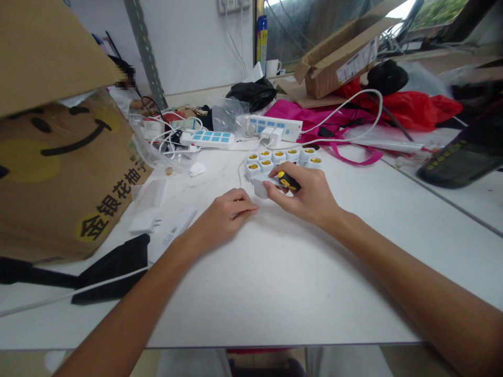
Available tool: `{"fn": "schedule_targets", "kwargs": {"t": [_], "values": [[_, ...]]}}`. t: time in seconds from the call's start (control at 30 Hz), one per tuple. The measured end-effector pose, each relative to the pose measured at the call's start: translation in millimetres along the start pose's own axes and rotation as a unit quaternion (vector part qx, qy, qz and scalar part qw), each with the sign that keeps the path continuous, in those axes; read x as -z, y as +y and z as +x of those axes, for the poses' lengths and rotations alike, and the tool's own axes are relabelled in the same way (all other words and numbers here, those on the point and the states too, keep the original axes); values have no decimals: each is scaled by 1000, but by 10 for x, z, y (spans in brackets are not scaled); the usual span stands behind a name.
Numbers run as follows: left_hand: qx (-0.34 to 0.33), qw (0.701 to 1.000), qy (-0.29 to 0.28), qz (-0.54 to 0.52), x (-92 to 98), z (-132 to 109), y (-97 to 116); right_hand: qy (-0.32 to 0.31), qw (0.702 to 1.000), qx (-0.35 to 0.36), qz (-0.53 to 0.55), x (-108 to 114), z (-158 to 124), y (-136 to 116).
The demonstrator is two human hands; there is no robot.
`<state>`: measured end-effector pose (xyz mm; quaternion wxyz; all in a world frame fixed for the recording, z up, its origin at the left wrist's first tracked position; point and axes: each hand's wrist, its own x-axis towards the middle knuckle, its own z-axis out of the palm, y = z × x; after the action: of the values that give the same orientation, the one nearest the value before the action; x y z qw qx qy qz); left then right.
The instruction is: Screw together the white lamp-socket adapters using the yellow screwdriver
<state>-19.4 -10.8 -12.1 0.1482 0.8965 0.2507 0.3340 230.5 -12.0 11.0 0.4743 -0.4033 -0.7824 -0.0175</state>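
A person's right hand [302, 191] closes narrowly on a black-and-yellow screwdriver handle [286, 181], pinching it between thumb and fingers, while a white plastic lamp-socket piece [260, 187] sits at the front of the same grip; the screwdriver's tip is hidden from view. The left hand [230, 209] lies empty and palm down on a white worktable [283, 293], its fingers together and stretched out, just beside the white piece.

Just beyond the right hand, a tight cluster of white lamp-socket adapters [277, 159] with yellow-brass centers stands on the table. To the left lie loose papers [173, 228] and a piece of black cloth [113, 269], next to a cardboard box [58, 173] printed with a smiling face. Farther back are two white power strips with blue switches [207, 139], a tangle of white cables [165, 137], and clear plastic wrapping [230, 115].

At the far side of the table are a magenta bag [314, 116], a red plastic bag [408, 104], a black bag [251, 94], a white mug [272, 67], and an open cardboard carton [338, 57]. Another person [121, 94] stands partly hidden behind the box.
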Motion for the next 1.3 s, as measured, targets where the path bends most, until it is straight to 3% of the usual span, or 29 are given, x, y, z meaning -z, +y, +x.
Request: {"fn": "schedule_targets", "kwargs": {"t": [0.23,0.37,0.77,1.3], "values": [[-1,999,24,-22,-29,3,17,-2,1000,-1,-2,6,2,-3],[42,998,47,-16,37,18,61,1,1000,-2,-7,8,-1,8],[41,999,-19,-19,115,61,57,5,1000,-12,-24,26,1,-10],[9,1000,-19,12,79,42,43,10,1000,-8,-15,30,-4,-34]]}}
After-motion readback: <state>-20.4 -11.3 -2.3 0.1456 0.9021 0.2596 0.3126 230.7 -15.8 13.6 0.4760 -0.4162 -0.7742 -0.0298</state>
